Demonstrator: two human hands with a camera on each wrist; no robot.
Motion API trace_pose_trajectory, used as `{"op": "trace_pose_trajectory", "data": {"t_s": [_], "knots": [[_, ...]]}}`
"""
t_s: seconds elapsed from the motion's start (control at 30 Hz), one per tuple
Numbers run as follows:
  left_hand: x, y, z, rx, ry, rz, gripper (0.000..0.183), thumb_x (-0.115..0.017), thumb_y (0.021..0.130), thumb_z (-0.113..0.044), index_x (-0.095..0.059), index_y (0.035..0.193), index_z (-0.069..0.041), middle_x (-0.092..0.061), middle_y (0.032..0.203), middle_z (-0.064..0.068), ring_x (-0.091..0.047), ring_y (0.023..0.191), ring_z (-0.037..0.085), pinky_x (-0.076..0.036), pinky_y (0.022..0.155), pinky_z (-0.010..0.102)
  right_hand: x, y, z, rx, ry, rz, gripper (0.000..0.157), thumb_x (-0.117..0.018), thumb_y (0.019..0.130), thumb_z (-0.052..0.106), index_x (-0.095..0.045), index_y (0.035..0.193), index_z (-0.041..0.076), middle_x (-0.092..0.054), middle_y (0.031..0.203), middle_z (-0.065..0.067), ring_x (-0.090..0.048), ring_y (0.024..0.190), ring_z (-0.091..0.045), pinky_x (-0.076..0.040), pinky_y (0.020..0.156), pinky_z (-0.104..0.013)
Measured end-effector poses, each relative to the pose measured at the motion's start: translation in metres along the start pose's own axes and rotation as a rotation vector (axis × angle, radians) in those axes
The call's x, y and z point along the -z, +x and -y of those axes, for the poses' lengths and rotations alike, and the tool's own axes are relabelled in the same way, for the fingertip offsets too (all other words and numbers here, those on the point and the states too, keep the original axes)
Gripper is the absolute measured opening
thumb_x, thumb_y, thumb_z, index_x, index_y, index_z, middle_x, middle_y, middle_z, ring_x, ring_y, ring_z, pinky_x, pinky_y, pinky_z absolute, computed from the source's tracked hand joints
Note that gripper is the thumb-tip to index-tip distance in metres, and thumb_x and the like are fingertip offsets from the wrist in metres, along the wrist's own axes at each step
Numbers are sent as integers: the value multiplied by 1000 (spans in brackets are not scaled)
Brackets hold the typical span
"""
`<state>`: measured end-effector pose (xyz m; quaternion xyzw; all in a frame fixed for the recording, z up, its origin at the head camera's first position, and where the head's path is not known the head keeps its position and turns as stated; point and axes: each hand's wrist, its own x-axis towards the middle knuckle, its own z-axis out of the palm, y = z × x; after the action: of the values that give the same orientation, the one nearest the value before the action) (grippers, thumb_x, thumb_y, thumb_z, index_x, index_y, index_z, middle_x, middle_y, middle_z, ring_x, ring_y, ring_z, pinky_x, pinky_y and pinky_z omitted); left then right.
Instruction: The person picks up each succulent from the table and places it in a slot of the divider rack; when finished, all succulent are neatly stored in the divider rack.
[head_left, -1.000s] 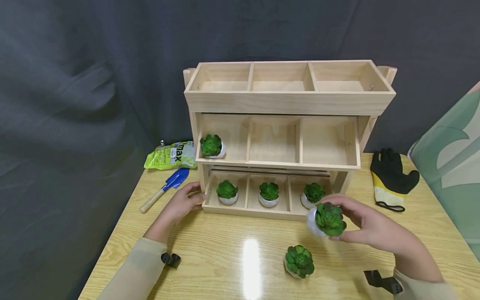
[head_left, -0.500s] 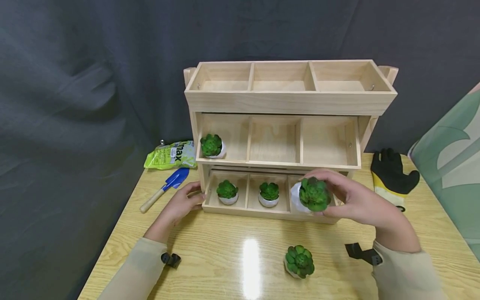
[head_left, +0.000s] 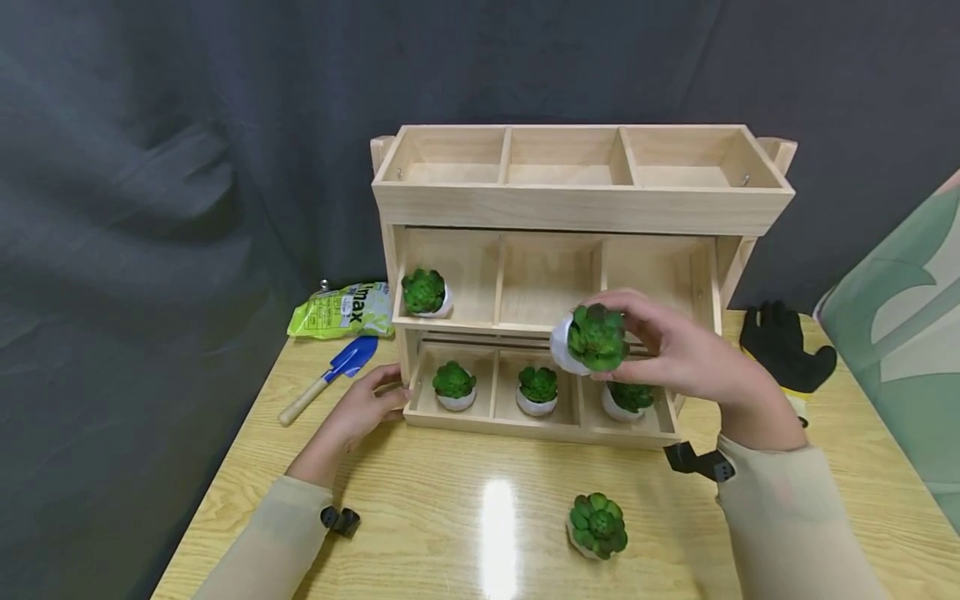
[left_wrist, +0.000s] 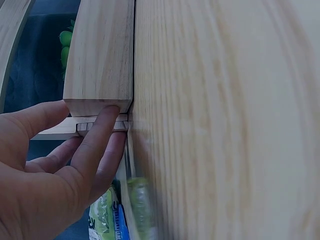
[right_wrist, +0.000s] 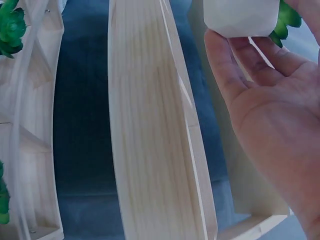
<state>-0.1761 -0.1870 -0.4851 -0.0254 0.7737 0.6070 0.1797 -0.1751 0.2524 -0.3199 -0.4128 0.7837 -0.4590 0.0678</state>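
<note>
My right hand [head_left: 675, 346] grips a small potted succulent [head_left: 597, 337] by its white pot, tilted, in front of the stand's middle tier. The right wrist view shows the fingers along the white pot [right_wrist: 242, 17]. My left hand [head_left: 367, 406] holds the left end of the bottom tray of a wooden three-tier plant stand [head_left: 540, 208]. In the left wrist view, thumb and fingertips meet the tray's end [left_wrist: 97, 106]. Potted succulents sit in the bottom tray's left [head_left: 454, 385], middle [head_left: 537, 390] and right [head_left: 627, 402] compartments. Another [head_left: 424, 293] leans in the middle tier's left compartment.
One more potted succulent [head_left: 597, 526] stands on the table [head_left: 420, 508] near the front. A blue trowel [head_left: 330, 379] and a green bag [head_left: 343, 310] lie left of the stand. To the right lies a black and yellow glove [head_left: 783, 354]. Dark cloth [head_left: 225, 167] hangs behind.
My right hand has carried its potted succulent up and to the left, from before the bottom tray's right end to the middle tier. The left hand has stayed in place.
</note>
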Motion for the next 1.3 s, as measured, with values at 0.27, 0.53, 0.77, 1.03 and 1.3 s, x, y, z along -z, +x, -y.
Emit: {"op": "trace_pose_trajectory", "data": {"t_s": [0.27, 0.53, 0.77, 1.03, 1.3], "knots": [[-1, 0, 0, -8, -6, -2, 62, -61, 110, -17, -35, 166, -7, -35, 170, 23, -51, 149, 47, -60, 110, 49, 10, 27, 1, -47, -70, -46, 64, -79, 92, -4, -54, 148, 13, -61, 133, 1, -60, 119, -10, -48, 103, -14], [0, 0, 1, -1, -10, -13, 61, -61, 110, -15, -36, 165, -7, -37, 169, 23, -50, 150, 47, -60, 110, 49, 17, 54, 3, -254, -146, -131, 61, -80, 95, 7, -53, 150, 7, -62, 137, -12, -65, 121, -22, -54, 92, -15], [-1, 0, 2, -5, 10, -6, 62, -60, 110, -15, -35, 166, -7, -37, 170, 23, -49, 151, 47, -60, 110, 51, 19, 76, 2, -382, -220, -152, 65, -82, 95, 16, -52, 152, 5, -66, 137, -16, -69, 124, -29, -56, 95, -22], [-1, -1, -2, -14, 34, -5, 61, -58, 110, -15, -35, 166, -7, -37, 170, 24, -49, 150, 47, -60, 110, 52, 12, 91, 3, -368, -256, -141, 65, -83, 94, 17, -54, 151, 1, -69, 133, -20, -70, 119, -32, -57, 103, -47], [0, 0, 0, -9, 22, -3, 62, -59, 110, -15, -35, 166, -7, -36, 170, 23, -48, 151, 47, -58, 112, 53, 7, 103, -3, -392, -338, -138, 68, -85, 92, 18, -55, 150, 0, -69, 130, -21, -69, 114, -33, -57, 100, -49]]}}
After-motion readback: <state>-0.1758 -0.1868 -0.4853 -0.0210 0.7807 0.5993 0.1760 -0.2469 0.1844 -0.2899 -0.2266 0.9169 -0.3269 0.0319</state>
